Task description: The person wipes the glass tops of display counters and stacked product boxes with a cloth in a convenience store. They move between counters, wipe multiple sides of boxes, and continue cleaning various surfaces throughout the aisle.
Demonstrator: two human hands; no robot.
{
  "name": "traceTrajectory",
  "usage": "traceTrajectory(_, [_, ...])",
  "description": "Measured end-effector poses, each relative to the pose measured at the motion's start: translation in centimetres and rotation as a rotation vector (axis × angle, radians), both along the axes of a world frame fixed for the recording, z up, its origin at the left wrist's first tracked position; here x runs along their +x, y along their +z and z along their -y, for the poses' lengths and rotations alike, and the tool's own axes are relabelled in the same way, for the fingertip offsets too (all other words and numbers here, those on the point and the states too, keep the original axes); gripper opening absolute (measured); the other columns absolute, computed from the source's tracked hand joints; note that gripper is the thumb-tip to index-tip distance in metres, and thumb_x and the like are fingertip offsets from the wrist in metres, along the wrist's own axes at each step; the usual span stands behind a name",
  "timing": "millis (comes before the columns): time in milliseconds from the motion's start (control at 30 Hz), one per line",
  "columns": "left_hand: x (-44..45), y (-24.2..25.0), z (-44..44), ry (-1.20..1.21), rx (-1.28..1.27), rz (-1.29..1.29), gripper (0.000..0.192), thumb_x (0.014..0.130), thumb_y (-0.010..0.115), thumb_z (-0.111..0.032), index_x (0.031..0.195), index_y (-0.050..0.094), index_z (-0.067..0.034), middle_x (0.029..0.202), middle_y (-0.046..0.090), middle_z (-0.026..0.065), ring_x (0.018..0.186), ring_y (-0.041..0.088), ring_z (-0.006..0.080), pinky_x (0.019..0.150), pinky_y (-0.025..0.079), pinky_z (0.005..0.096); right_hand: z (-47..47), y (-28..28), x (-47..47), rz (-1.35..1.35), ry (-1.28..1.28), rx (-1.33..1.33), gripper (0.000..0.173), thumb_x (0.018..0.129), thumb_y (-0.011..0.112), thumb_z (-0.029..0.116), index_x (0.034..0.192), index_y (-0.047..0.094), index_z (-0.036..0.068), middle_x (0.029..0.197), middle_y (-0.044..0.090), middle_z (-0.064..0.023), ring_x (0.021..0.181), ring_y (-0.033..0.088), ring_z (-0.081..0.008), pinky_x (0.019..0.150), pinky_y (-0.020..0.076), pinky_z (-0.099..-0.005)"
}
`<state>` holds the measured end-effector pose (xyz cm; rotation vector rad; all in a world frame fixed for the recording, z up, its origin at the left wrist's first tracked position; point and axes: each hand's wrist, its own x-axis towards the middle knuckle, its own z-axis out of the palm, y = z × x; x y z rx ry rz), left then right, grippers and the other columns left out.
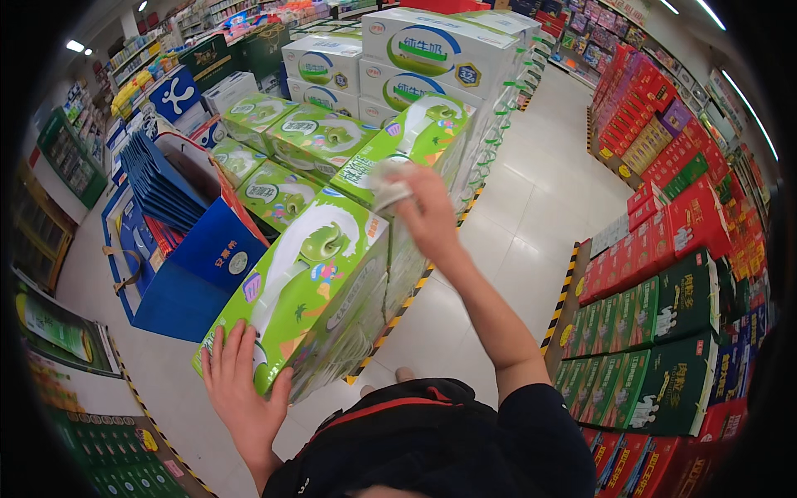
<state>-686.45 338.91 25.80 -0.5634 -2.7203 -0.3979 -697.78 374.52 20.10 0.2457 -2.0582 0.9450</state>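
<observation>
My left hand lies flat, fingers spread, on the near end of a green drink carton printed with an apple and a white milk swirl. A crumpled whitish cloth is gripped in my right hand, both blurred. That hand is over the near end of a second green carton, just past the first one; whether the cloth touches it I cannot tell. More green cartons sit alongside to the left. Beneath the nearest carton, the stack side has clear plastic wrap over it.
Blue gift bags stand against the stack's left side. White milk cartons rise behind. Across the tiled aisle, red boxes and dark green boxes are piled on a base edged with black-and-yellow tape.
</observation>
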Motion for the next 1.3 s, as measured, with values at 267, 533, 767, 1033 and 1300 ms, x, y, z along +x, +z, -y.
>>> traceTrajectory(267, [0.2, 0.0, 0.0, -0.026, 0.015, -0.01, 0.071, 0.076, 0.077, -0.033, 0.138, 0.055, -0.007, 0.143, 0.054, 0.0128, 0.139, 0.043, 0.0376, 0.117, 0.025, 0.0547, 8.1, 2.5, 5.5, 0.144, 0.546, -0.344, 0.035, 0.087, 0.058, 0.011, 0.122, 0.064, 0.007, 0.128, 0.061, -0.0152, 0.127, 0.052, -0.0362, 0.112, 0.0333, -0.0474])
traceTrajectory(533, [0.8, 2.8, 0.0, -0.169, 0.082, -0.015, 0.085, 0.079, 0.079, -0.033, 0.149, 0.04, -0.005, 0.155, 0.037, 0.0189, 0.147, 0.031, 0.0387, 0.118, 0.008, 0.0638, 12.0, 5.3, 4.8, 0.152, 0.327, 0.413, 0.038, 0.09, 0.063, 0.022, 0.127, 0.062, 0.015, 0.14, 0.055, -0.0153, 0.132, 0.047, -0.0409, 0.111, 0.0319, -0.0554])
traceTrajectory(767, [-1.3, 2.3, -4.1, -0.294, 0.047, -0.122, 0.091, 0.082, 0.074, -0.047, 0.151, 0.037, -0.002, 0.157, 0.035, 0.0184, 0.148, 0.03, 0.0367, 0.118, 0.01, 0.064, 14.5, 3.9, 5.3, 0.14, 0.326, 0.48, 0.055, 0.092, 0.058, 0.033, 0.134, 0.054, -0.002, 0.137, 0.055, -0.0245, 0.13, 0.048, -0.0457, 0.114, 0.0313, -0.0537])
traceTrajectory(1033, [-2.2, 0.9, -5.2, -0.196, 0.049, -0.04, 0.096, 0.084, 0.069, -0.054, 0.153, 0.031, 0.001, 0.158, 0.031, 0.0229, 0.147, 0.029, 0.0384, 0.119, 0.017, 0.0574, 14.8, 2.7, 4.8, 0.094, 0.315, 0.365, 0.053, 0.088, 0.061, 0.031, 0.131, 0.056, -0.001, 0.132, 0.06, -0.0192, 0.129, 0.052, -0.039, 0.114, 0.0353, -0.0479])
traceTrajectory(1300, [-2.6, 0.9, -5.1, -0.217, 0.173, 0.034, 0.096, 0.084, 0.069, -0.054, 0.153, 0.031, 0.001, 0.157, 0.033, 0.0224, 0.146, 0.032, 0.0387, 0.12, 0.016, 0.056, 15.8, 2.1, 4.6, -0.058, 0.195, 0.277, 0.042, 0.083, 0.066, 0.03, 0.117, 0.066, 0.005, 0.123, 0.066, -0.0109, 0.117, 0.061, -0.0343, 0.107, 0.0428, -0.0457])
